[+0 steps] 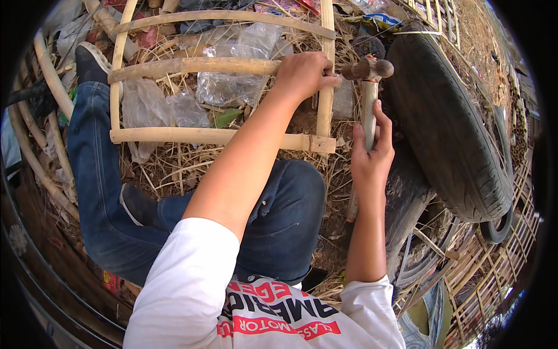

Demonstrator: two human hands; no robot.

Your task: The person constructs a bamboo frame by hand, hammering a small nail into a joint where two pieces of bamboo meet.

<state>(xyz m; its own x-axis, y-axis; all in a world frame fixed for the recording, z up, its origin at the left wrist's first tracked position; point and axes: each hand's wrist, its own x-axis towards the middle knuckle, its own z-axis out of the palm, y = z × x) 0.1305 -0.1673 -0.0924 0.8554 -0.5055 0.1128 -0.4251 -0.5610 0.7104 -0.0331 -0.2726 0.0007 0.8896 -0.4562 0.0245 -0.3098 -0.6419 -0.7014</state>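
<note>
Bamboo frame (197, 66) is placed toward 11 o'clock, its upper end cut off by the view's rim. Below its lower edge, some open room is given by straw-covered ground (165, 168), bounded by the bent knee (299, 192) near the centre. Between its 3 o'clock side and the tyre (447, 128), a narrow gap is mostly filled by the ball-peen hammer (370, 104) and the right hand (372, 154). Two rails (325, 119) and three cross-slats (192, 135) can be counted, with one hammer, one tyre and two shoes (142, 205). The rails are pointed toward 12 o'clock and the slats laid from 9 to 3; which axis is longer cannot be told. The middle slat is gripped near its 3 o'clock end by the left hand (305, 74). The hammer's handle is held in the right hand's curled fingers, its ball end turned to 3 o'clock. Outward, bamboo lattice (494, 276) is seen at 4 o'clock.
</note>
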